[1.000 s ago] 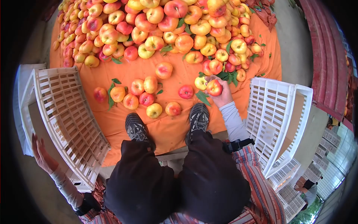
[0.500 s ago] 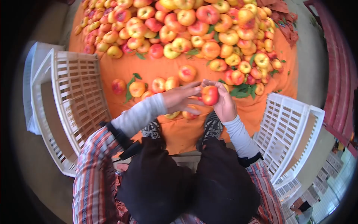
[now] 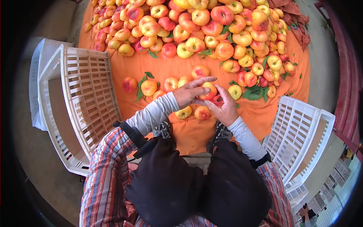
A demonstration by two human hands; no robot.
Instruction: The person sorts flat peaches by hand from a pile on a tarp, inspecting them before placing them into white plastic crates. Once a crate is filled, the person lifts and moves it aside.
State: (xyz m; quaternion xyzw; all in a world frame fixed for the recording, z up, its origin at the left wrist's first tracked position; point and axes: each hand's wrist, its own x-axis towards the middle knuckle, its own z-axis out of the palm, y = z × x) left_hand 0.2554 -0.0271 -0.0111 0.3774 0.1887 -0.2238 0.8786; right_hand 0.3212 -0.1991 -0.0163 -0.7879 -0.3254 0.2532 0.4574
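Observation:
Both my hands meet around one yellow-and-red peach over the orange cloth. My left hand has its thumb on the near face and its fingers stretched along the top. From the other side my right hand closes on it, fingertips at its right edge and thumb below. Part of a redder peach shows between the hands, partly hidden. Just below them a yellow peach and an orange-red peach lie on the cloth.
A large heap of peaches covers the far part of the orange cloth. Green leaves lie at its front right. White plastic crates stand tilted at left and right. My shoes rest at the cloth's near edge.
My left hand has come in from beside the peach and now grips it together with my right hand. The peach has turned, showing more yellow. The whole view has shifted slightly.

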